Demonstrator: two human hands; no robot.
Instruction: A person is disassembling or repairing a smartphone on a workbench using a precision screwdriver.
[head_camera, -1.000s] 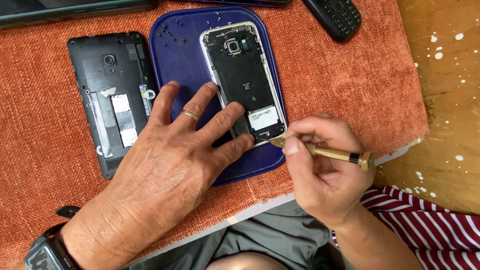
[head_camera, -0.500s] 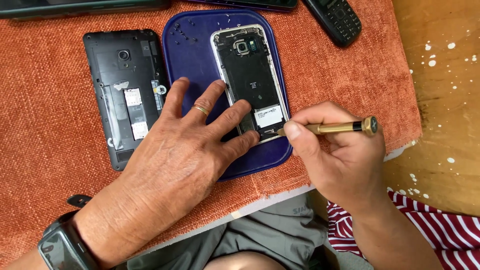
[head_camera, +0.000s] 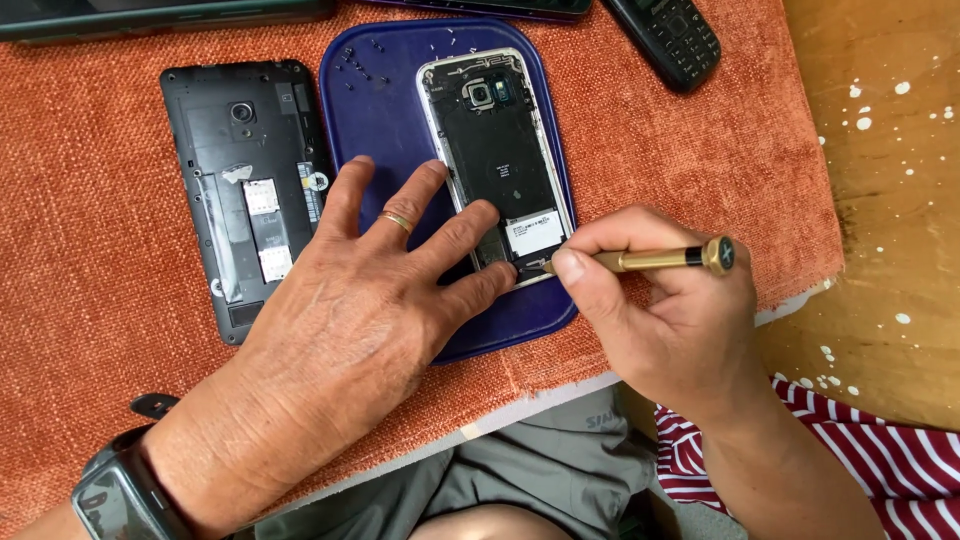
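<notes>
On the blue mat (head_camera: 350, 120), near its lower edge, left hand (head_camera: 350, 330) lies flat, pinning the opened phone (head_camera: 500, 160). Right hand (head_camera: 670, 310) grips a brass screwdriver (head_camera: 650, 259); tip should stay seated, pressure light.

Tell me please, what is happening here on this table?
A person is working on an opened phone that lies on a blue tray. The left hand presses flat on the phone's lower part, fingers spread. The right hand holds a gold screwdriver with its tip at the phone's bottom edge. Small screws lie on the tray. Another opened black phone rests beside it on the orange cloth.
</notes>
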